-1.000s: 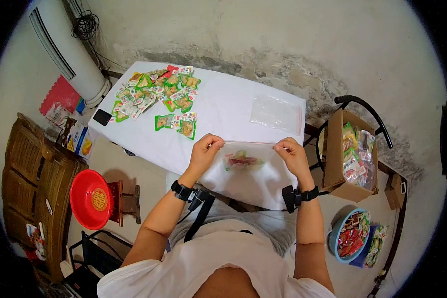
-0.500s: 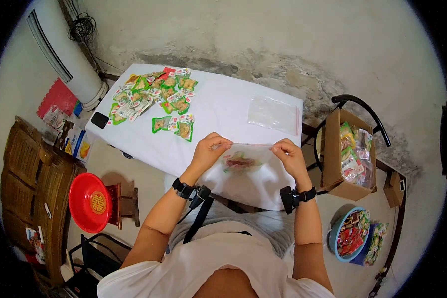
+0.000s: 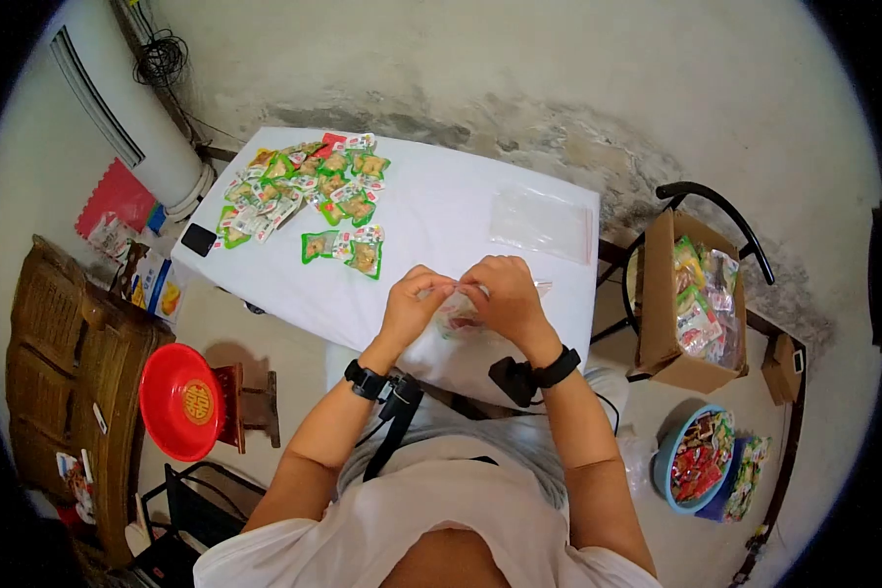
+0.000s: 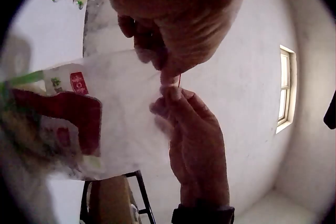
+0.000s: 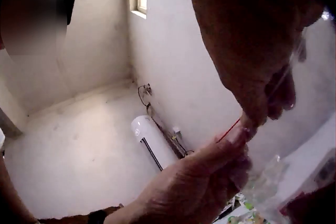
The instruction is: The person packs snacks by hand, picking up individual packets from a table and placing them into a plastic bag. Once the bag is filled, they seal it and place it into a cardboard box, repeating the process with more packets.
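A clear zip bag (image 4: 128,113) with a red seal line hangs between both hands over the table's near edge. Inside it are snack packets (image 4: 65,116) with red, white and green print. My left hand (image 3: 410,309) pinches the bag's top edge at its left part. Right beside it, my right hand (image 3: 510,304) pinches the same edge with thumb and fingers, the two sets of fingertips nearly meeting in the left wrist view. In the head view the right hand covers much of the bag.
A pile of snack packets (image 3: 299,186) lies on the white-covered table (image 3: 436,196), with two packets (image 3: 343,248) nearer. Flat clear bags (image 3: 542,223) lie at the right. A cardboard box (image 3: 661,304) of packets, a blue basin (image 3: 664,461) and a red basin (image 3: 167,397) stand around it.
My right hand has moved left along the bag's top edge, from its right corner to beside the left hand. The left hand stays at about the same place.
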A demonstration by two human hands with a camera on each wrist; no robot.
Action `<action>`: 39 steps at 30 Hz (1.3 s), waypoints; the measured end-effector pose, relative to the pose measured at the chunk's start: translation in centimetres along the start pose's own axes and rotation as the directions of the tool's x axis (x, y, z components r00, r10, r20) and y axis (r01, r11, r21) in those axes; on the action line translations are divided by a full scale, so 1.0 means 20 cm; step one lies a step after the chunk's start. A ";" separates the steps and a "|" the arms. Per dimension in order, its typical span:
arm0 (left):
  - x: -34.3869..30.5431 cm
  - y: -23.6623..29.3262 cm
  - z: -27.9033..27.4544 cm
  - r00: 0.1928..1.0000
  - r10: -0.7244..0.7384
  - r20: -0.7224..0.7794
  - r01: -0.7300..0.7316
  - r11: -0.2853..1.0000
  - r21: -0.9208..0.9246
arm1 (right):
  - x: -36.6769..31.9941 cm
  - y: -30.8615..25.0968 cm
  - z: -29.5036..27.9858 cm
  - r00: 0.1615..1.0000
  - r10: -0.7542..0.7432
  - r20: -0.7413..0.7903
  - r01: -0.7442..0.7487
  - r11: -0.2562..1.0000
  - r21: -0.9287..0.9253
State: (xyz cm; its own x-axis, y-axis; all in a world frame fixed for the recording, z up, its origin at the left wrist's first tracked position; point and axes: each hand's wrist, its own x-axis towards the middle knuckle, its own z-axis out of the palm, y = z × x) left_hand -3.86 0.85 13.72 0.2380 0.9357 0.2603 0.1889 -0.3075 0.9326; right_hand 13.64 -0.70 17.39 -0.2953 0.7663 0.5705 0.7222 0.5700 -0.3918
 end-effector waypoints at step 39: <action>0.01 0.01 -0.01 0.989 0.142 -0.031 -0.136 0.980 0.146 | -0.01 0.02 -0.06 0.999 -0.047 0.023 0.045 0.997 0.067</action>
State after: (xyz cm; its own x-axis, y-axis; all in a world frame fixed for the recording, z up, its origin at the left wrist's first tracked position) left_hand -3.97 0.96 13.97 0.2325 0.8875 0.3979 0.2916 -0.4539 0.8420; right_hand 14.71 -0.92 17.97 -0.3429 0.7453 0.5719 0.6644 0.6227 -0.4132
